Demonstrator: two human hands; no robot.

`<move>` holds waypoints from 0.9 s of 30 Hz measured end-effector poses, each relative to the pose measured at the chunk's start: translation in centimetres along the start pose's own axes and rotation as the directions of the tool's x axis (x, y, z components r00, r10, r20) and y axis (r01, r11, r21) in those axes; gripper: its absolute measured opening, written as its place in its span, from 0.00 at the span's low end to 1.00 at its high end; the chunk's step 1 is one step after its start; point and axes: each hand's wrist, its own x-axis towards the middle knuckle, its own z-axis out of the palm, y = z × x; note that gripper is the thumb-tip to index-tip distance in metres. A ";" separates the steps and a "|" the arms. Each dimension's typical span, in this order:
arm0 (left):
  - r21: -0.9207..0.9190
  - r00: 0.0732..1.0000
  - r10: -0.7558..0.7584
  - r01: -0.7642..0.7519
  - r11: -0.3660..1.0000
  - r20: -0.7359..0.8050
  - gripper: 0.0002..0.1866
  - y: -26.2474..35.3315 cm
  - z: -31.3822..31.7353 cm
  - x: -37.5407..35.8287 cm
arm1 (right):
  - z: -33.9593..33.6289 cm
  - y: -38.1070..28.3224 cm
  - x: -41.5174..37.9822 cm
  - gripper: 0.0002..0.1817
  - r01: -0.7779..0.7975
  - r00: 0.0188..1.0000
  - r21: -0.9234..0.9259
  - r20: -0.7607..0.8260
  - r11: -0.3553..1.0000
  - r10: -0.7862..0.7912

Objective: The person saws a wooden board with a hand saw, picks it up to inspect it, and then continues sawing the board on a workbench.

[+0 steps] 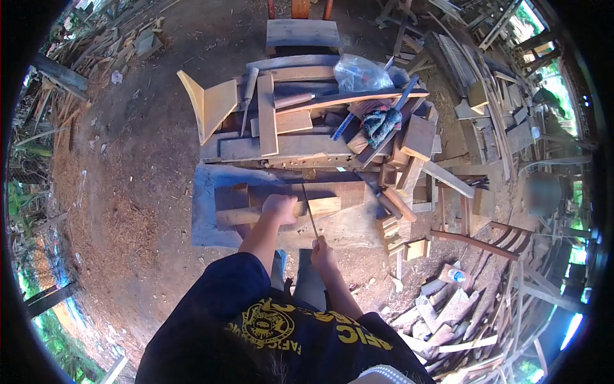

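My left hand (280,208) is closed over a pale wooden strip (327,205), holding it down against a darker board (348,192) on the bench. My right hand (323,251) grips the near end of a saw (309,208), whose narrow blade is seen almost edge-on. That blade crosses the strip just right of my left hand and points away from me. Fingers and shadow hide part of the strip, and whether the blade has cut into the wood cannot be made out.
Behind the work lies a cluttered bench top (240,148) with wood pieces, a plastic bag (361,75) and a patterned cloth (382,123). Tools and blocks, including a wooden-bodied tool (398,203), lie to the right. A chair frame (480,237) and scrap wood (448,310) occupy the right-hand floor.
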 end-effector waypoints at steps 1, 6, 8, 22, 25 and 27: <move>0.007 1.000 0.013 -0.013 1.000 -0.010 0.24 -0.1 0.2 0.1 | -0.2 -0.1 -0.6 0.14 -0.018 1.000 -0.009 -0.001 1.000 0.018; 0.018 1.000 0.002 -0.002 1.000 -0.016 0.25 -0.1 0.3 0.3 | 3.1 3.8 -1.3 0.16 0.001 1.000 0.013 -0.030 1.000 0.000; 0.021 1.000 -0.011 0.010 1.000 0.014 0.24 0.0 0.3 0.3 | 2.5 2.7 -0.3 0.20 0.011 1.000 -0.045 0.025 0.999 -0.010; 0.001 0.999 -0.031 0.031 1.000 0.036 0.22 0.4 -0.8 -0.1 | 3.4 1.2 -1.0 0.11 -0.038 0.993 0.046 -0.109 0.998 0.042; 0.007 0.999 -0.029 0.028 1.000 0.044 0.21 0.2 -0.5 0.1 | 6.2 2.0 4.9 0.14 0.153 0.958 0.021 -0.249 0.988 -0.143; 0.008 0.999 -0.015 0.015 1.000 0.035 0.21 0.0 -0.4 0.2 | 4.5 -0.3 5.1 0.12 0.134 0.970 0.047 -0.213 0.990 -0.121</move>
